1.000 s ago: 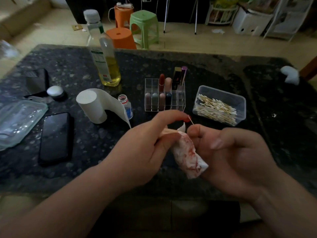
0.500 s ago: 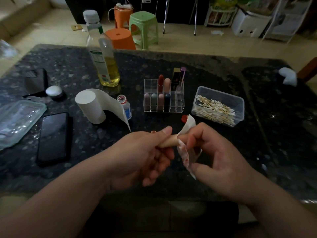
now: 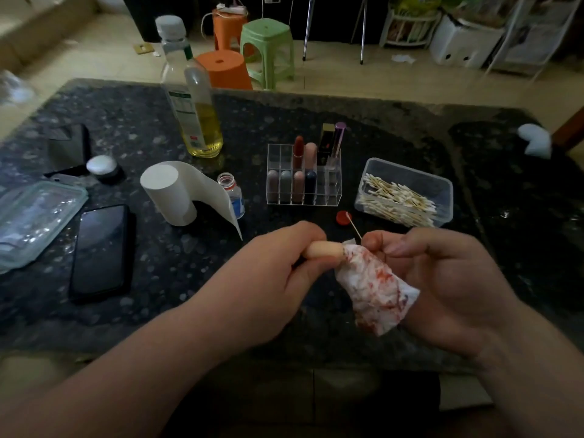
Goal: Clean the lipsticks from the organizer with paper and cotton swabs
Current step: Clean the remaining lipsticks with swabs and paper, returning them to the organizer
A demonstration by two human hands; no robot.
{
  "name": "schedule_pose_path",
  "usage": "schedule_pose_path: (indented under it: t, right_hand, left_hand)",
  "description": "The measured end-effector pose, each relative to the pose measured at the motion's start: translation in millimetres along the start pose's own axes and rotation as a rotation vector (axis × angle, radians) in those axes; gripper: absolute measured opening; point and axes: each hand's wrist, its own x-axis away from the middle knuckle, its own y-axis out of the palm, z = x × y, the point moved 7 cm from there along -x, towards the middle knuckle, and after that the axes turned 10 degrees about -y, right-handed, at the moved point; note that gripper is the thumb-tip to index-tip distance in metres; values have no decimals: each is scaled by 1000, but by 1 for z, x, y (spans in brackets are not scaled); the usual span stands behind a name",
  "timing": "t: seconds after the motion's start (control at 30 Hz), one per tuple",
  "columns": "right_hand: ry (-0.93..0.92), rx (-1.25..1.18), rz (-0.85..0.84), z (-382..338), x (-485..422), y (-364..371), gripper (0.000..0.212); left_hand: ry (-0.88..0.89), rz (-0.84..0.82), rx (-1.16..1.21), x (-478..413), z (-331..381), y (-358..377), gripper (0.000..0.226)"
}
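**Lipstick end wrapped in stained paper**

The left hand (image 3: 278, 273) is curled round a peach lipstick (image 3: 325, 250), and the tube sticks out to the right of its fingers. The tube's far end goes into a red-stained paper (image 3: 376, 289). The right hand (image 3: 442, 279) holds this paper and also pinches a cotton swab (image 3: 354, 225) pointing up.

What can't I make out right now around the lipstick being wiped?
All in the head view:
- lipstick: one end wrapped in the stained paper, the other inside the left hand.
- cotton swab: lower end hidden behind fingers of the right hand.
- bottle label: print too small.
- clear container: cut by the left edge.
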Motion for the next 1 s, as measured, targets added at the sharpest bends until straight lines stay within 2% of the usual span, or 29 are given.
schedule_pose_path:
  t: [0.07, 0.17, 0.23, 0.3, 0.37, 0.47, 0.6, 0.73, 0.8, 0.87, 0.9, 1.0]
  right_hand:
    - [-23, 30, 34, -1, -1, 0, 22]
    - [-108, 199, 32, -2, -2, -5, 19]
    - [-166, 349, 18, -2, -3, -7, 19]
    - [-228, 484, -56, -2, -2, -6, 23]
    - [-341, 738, -96, -6, 3, -2, 21]
    - [-482, 1027, -120, -12, 9, 5, 33]
    - [-527, 1177, -123, -14, 10, 14, 46]
    - [-406, 1133, -4, -8, 2, 8, 43]
    - [-320, 1044, 26, -3, -1, 4, 31]
    - [-198, 799, 53, 3, -3, 0, 24]
    - [-109, 597, 68, 8, -3, -1, 25]
    - [107, 35, 142, 21, 0, -4, 38]
  left_hand:
    - [33, 20, 2, -2, 1, 1, 15]
    - [-75, -59, 138, -6, -12, 5, 10]
    - [-215, -248, 344, -6, -18, 19, 18]
    - [-388, -441, 668, -2, -20, 35, 42]
    - [-517, -548, 913, 3, -17, 44, 56]
    - [-578, -609, 949, 5, -18, 48, 49]
    - [-502, -581, 1012, 1, -18, 40, 31]
    - [-466, -379, 923, -4, -25, 34, 17]
    - [-406, -302, 784, -3, -26, 31, 14]
    - [-298, -219, 549, -2, -22, 23, 7]
    - [-236, -173, 425, -2, -19, 20, 3]
    - [-64, -75, 179, 0, -12, 14, 11]
